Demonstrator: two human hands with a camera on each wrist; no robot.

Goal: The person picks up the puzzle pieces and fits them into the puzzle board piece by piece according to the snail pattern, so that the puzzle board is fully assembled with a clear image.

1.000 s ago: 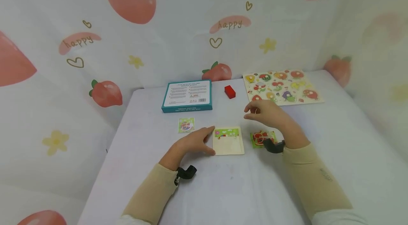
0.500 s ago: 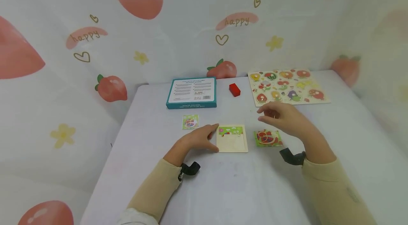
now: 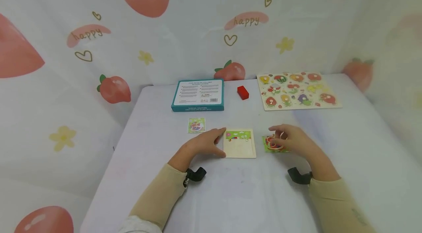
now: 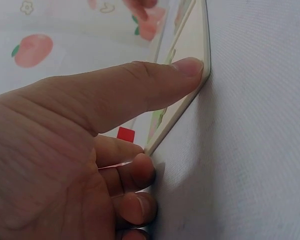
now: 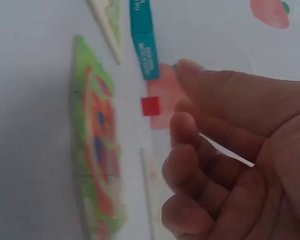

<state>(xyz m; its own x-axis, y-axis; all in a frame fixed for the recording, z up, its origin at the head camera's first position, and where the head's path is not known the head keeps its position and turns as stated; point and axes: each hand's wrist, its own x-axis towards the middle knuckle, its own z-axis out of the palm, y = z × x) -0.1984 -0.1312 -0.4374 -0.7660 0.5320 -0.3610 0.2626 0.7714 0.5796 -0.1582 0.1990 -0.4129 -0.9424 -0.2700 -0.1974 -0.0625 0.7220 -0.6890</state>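
Observation:
A shallow wooden puzzle tray [image 3: 239,149] with a green picture strip along its far side lies mid-table. My left hand [image 3: 205,144] holds its left side between thumb and index finger; in the left wrist view the thumb [image 4: 140,86] presses on one corner. Right of the tray is a group of green and red puzzle pieces [image 3: 267,145], its seams visible in the right wrist view. My right hand [image 3: 293,139] hovers over these pieces with bent fingers and a gap between thumb and forefinger, holding nothing. It hides part of them in the head view.
A small picture card [image 3: 196,125] lies left of the tray. Behind are a teal-edged box [image 3: 198,95], a red block [image 3: 243,93] and a fruit knob puzzle board [image 3: 298,92]. A printed curtain [image 3: 184,42] hangs behind the table.
My right hand first drew back to the right off the puzzle pieces, then came down and in over them. My left hand stays at the tray. The head view has shifted slightly.

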